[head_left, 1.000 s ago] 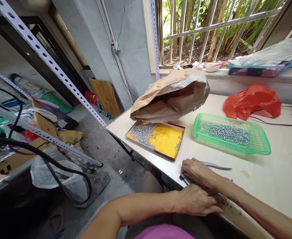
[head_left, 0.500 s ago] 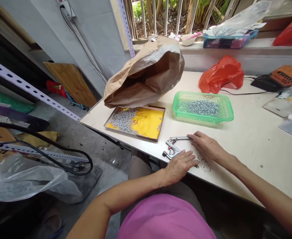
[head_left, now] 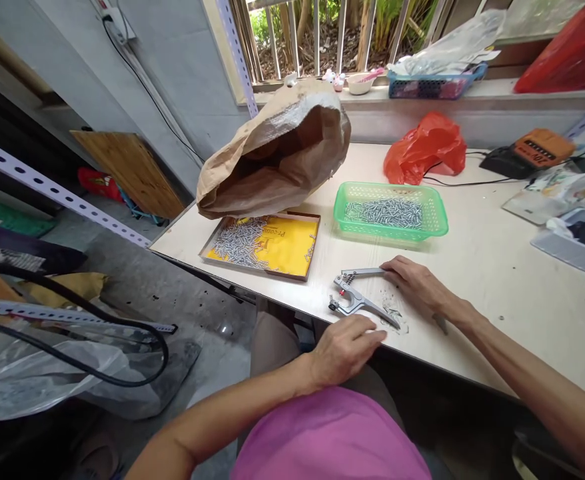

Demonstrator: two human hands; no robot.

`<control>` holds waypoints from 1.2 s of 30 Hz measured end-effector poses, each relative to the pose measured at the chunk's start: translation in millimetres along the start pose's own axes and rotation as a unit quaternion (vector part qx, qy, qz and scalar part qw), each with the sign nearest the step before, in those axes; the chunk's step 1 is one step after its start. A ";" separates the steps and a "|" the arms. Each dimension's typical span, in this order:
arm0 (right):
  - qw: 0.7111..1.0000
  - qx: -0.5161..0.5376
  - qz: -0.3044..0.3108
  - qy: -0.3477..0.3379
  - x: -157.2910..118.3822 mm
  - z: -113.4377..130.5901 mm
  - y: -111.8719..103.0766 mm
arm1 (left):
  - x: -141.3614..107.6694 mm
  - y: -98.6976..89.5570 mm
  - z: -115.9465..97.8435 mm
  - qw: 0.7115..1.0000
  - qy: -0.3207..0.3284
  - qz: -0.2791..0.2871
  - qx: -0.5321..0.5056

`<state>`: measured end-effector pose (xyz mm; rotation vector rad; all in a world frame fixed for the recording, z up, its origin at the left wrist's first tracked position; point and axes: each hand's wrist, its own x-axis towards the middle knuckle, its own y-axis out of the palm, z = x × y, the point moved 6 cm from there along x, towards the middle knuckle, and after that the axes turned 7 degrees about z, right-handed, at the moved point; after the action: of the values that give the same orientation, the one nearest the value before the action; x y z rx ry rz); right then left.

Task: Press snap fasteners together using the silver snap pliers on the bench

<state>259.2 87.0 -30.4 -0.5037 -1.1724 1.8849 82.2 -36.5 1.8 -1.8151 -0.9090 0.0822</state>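
A grey metal hand tool (head_left: 360, 301) with two handles and a small spring lies on the table near its front edge. My right hand (head_left: 415, 283) has its fingertips closed on the end of the tool's upper handle. Just below the tool, at the table edge, rests my left hand (head_left: 347, 348), its fingers curled together; whether anything small is in them is hidden. Small metal pins fill part of a yellow-lined tray (head_left: 292, 247) on the left. More of them lie in a green basket (head_left: 391, 233) behind the tool.
A large open paper sack (head_left: 277, 157) leans over the back of the tray. Behind the basket sit a red plastic bag (head_left: 425, 150) and an orange and black device (head_left: 530, 153). A grey bin (head_left: 575, 240) stands at the right.
My left hand has drawn back off the tool's lower handle toward the table edge, and its fingers have curled in. The view has shifted to the right.
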 end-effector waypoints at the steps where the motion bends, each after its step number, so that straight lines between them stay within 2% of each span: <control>1: 1.000 0.006 -0.012 0.000 -5.0 -3.3 -3.2 | -4.7 -8.4 8.3 0.999 -0.040 -0.020 -0.004; 3: 0.999 0.010 -0.033 0.001 -14.1 -8.8 -9.5 | -11.4 -22.1 32.6 0.990 -0.133 -0.037 0.006; 4: 0.999 0.011 -0.036 0.002 -17.7 -11.1 -11.5 | -12.4 -26.1 45.5 0.985 -0.170 -0.025 0.019; 6: 0.999 0.008 -0.029 0.011 -22.9 -15.1 -12.3 | -9.3 -28.4 67.1 0.976 -0.207 0.041 0.050; 10: 0.999 0.000 -0.011 0.041 -27.0 -19.2 -6.3 | -1.8 -23.8 83.5 0.961 -0.174 0.191 0.098; 13: 0.999 0.001 -0.008 0.046 -25.1 -15.9 -2.8 | -7.0 -20.1 86.7 0.955 -0.148 0.229 0.119; 15: 0.998 -0.003 -0.015 0.054 -23.0 -10.1 -3.5 | -7.1 -20.1 93.9 0.954 -0.150 0.220 0.139; 17: 0.997 -0.004 -0.029 0.073 -22.4 0.3 -5.5 | 6.2 -27.1 103.1 0.957 -0.159 0.189 0.150; 19: 0.996 -0.002 -0.031 0.082 -23.1 17.2 -4.1 | 37.6 -44.4 109.8 0.966 -0.167 0.133 0.148; 23: 0.998 -0.035 -0.013 0.059 -27.5 56.3 14.0 | 124.8 -90.5 108.1 0.983 -0.138 0.007 0.123; 25: 0.996 -0.071 -0.027 0.049 -33.6 67.2 25.5 | 151.3 -106.7 104.8 0.984 -0.128 -0.049 0.117; 26: 0.994 -0.087 -0.038 0.044 -37.9 69.2 30.9 | 156.0 -110.2 104.2 0.983 -0.128 -0.058 0.119; 28: 0.991 -0.111 -0.065 0.040 -47.3 66.5 39.7 | 147.6 -111.0 105.6 0.981 -0.136 -0.047 0.133; 31: 0.989 -0.114 -0.082 0.038 -57.5 53.3 49.0 | 98.9 -116.6 124.2 0.959 -0.220 -0.006 0.176; 33: 0.991 -0.111 -0.069 0.029 -58.8 47.5 53.0 | 53.5 -131.2 149.1 0.922 -0.328 0.025 0.206; 36: 0.992 -0.120 -0.044 0.017 -53.7 49.2 54.2 | -9.5 -157.8 188.4 0.848 -0.471 0.080 0.227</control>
<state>231.5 5.3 -58.8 -0.6011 -1.3849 1.6635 -95.3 128.1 45.5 -1.3390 -1.2487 1.2819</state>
